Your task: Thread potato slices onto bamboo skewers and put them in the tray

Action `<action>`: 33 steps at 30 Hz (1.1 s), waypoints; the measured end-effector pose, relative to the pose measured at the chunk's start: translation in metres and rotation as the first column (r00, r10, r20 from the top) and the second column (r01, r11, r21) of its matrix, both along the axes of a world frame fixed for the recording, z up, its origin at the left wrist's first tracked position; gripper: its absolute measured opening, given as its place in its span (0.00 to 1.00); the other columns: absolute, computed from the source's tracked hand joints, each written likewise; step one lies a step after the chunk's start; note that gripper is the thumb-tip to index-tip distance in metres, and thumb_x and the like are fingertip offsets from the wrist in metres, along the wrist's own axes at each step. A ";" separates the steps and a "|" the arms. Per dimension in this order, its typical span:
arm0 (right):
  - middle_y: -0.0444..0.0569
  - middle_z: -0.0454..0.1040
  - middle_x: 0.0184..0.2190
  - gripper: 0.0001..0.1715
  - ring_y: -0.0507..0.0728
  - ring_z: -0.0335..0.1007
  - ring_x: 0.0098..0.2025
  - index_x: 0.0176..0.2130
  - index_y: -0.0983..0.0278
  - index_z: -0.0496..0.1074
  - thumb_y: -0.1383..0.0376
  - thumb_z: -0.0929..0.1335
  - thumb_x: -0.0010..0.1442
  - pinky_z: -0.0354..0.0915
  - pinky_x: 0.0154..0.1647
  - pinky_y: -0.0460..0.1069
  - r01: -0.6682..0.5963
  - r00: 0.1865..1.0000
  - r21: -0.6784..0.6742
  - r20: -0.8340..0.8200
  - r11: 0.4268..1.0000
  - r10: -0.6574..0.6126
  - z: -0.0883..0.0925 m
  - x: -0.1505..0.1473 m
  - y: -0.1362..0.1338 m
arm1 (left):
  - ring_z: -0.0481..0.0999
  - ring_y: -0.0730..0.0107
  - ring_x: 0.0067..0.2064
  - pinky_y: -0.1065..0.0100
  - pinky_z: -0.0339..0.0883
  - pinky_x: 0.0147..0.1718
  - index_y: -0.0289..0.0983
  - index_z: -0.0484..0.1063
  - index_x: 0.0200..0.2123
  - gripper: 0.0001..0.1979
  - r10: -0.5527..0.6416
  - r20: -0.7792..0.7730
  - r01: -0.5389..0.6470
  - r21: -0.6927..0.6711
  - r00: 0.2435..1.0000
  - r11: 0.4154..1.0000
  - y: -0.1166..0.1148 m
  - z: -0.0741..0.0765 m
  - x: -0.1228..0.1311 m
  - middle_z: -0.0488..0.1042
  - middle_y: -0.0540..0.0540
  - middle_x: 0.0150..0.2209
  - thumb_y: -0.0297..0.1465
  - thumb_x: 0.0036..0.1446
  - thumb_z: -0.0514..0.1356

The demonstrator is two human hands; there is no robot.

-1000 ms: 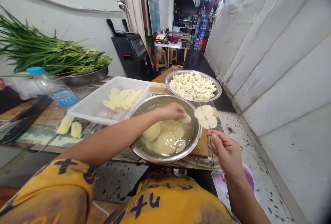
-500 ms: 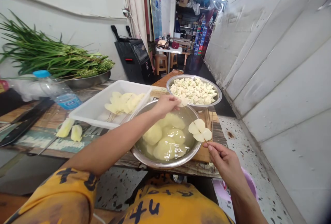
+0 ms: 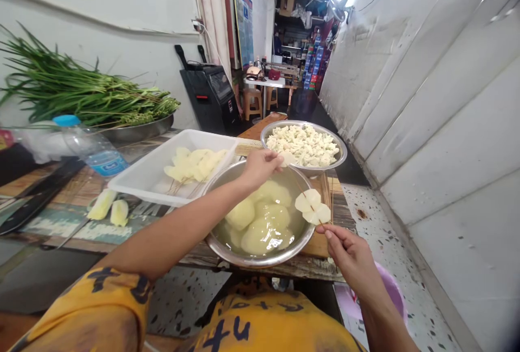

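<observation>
My right hand [image 3: 345, 246] pinches the lower end of a thin wooden skewer [image 3: 301, 188]. Threaded on that skewer are a few pale potato slices [image 3: 312, 207], just above my fingers. Over the far rim of the metal basin, my left hand [image 3: 262, 168] is closed on another potato slice [image 3: 286, 158], at the skewer's upper end. Whether the tip has gone through that slice I cannot tell. Below my hands the metal basin [image 3: 235, 259] holds peeled potatoes [image 3: 266, 227] in water.
Left of the basin stands a white plastic tray [image 3: 138, 181] with skewered slices. Behind is a bowl of cauliflower pieces [image 3: 304, 143]. A water bottle [image 3: 95, 149], a knife [image 3: 30, 203], vegetable pieces [image 3: 103, 204] and a pan of green chives [image 3: 93, 97] occupy the left side.
Both hands keep nearly the same place and grip on the skewer and slice. The view has shifted very slightly.
</observation>
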State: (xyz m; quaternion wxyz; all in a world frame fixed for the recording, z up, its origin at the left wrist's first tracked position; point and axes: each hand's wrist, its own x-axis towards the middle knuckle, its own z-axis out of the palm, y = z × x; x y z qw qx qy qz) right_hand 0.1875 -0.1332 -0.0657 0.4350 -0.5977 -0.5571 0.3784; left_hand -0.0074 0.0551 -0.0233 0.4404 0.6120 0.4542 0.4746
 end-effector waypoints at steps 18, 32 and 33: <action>0.39 0.53 0.18 0.18 0.49 0.48 0.19 0.42 0.67 0.74 0.57 0.64 0.61 0.46 0.19 0.46 -0.047 0.992 0.145 -0.108 0.988 0.063 -0.014 0.008 0.006 | 0.68 0.80 0.19 0.77 0.61 0.20 0.30 0.70 0.25 0.05 0.035 0.465 0.267 -0.567 0.885 0.779 -0.007 0.021 0.004 0.71 0.46 0.21 0.23 0.53 0.60; 0.39 0.55 0.18 0.18 0.49 0.48 0.19 0.42 0.67 0.74 0.57 0.65 0.60 0.46 0.19 0.45 -0.044 0.980 0.174 -0.186 0.984 0.076 -0.033 0.015 0.016 | 0.64 0.82 0.18 0.79 0.60 0.17 0.30 0.69 0.25 0.07 0.041 0.470 0.299 -0.623 0.882 0.723 -0.012 0.027 0.005 0.71 0.46 0.20 0.21 0.54 0.55; 0.38 0.53 0.17 0.18 0.49 0.47 0.19 0.43 0.67 0.73 0.56 0.65 0.61 0.45 0.18 0.45 -0.037 0.979 0.160 -0.193 0.986 0.068 -0.031 0.013 0.015 | 0.63 0.82 0.17 0.80 0.59 0.16 0.30 0.69 0.25 0.07 0.038 0.461 0.292 -0.621 0.887 0.728 -0.013 0.028 0.006 0.71 0.47 0.20 0.21 0.54 0.55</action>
